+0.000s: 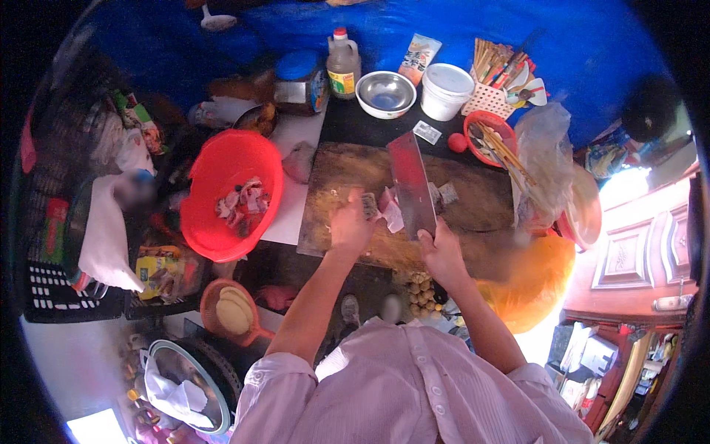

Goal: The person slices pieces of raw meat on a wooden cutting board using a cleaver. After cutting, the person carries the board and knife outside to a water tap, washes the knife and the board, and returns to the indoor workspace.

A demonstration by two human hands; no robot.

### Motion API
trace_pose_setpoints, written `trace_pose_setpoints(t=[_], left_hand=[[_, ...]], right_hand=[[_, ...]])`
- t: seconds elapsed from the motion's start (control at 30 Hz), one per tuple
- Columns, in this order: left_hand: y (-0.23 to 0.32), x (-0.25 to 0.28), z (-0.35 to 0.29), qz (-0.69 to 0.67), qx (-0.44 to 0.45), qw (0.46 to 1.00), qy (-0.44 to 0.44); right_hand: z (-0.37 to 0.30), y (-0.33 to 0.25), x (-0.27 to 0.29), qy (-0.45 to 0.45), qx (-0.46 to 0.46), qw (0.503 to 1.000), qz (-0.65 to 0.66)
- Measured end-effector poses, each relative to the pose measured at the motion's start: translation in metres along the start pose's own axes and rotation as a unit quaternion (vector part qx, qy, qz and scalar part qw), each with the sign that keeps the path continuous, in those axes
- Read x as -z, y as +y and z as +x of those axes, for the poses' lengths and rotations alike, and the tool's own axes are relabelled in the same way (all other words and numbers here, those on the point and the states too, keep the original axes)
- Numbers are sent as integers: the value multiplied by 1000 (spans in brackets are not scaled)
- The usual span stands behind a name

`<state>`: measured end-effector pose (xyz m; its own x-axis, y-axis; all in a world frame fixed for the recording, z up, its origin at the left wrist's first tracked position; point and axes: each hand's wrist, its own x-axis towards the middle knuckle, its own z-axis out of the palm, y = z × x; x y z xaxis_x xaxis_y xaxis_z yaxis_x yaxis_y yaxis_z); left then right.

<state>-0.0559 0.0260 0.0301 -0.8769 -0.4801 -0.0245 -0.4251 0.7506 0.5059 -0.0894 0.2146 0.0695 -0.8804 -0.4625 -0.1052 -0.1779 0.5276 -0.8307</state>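
My right hand (441,251) grips the handle of a cleaver (412,181), whose broad blade stands upright over the wooden cutting board (340,166). Just left of the blade lies a pale pink piece of meat (390,209). My left hand (350,226) is low over the board beside that meat, its fingers curled about a small greyish piece (368,206) too blurred to name. Behind the blade, partly hidden by it, sits another greyish piece (447,193). In a red plastic basin (200,185) to the left are several cut pink and dark pieces (244,201).
Behind the board stand a metal bowl (385,92), a white bucket (447,92), a sauce jug (342,66) and a utensil basket (488,100). A red bowl with chopsticks (489,133) and a plastic bag (546,163) flank its right. An orange basket (214,296) sits below the basin.
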Motion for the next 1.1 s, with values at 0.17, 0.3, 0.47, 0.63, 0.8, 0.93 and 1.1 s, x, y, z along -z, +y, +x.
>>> trace_pose_setpoints(t=[0.17,0.3,0.47,0.63,0.8,0.93,1.1], left_hand=[[-13,53,-2,-142,-55,971,185],[-64,131,14,-169,-64,945,274],[-82,178,8,264,128,933,207],[-49,83,39,136,-128,982,30],[2,-13,42,-36,-188,977,-98],[9,-25,44,-81,-131,977,-147],[-13,-18,35,-127,-36,981,-139]], right_hand=[[0,-1,6,4,-28,999,-17],[0,7,10,20,-25,999,7],[0,13,15,11,-40,998,44],[-4,25,22,31,-39,999,14],[-10,39,27,117,69,990,-45],[-18,28,42,60,-42,997,20],[-15,30,36,34,-43,998,15]])
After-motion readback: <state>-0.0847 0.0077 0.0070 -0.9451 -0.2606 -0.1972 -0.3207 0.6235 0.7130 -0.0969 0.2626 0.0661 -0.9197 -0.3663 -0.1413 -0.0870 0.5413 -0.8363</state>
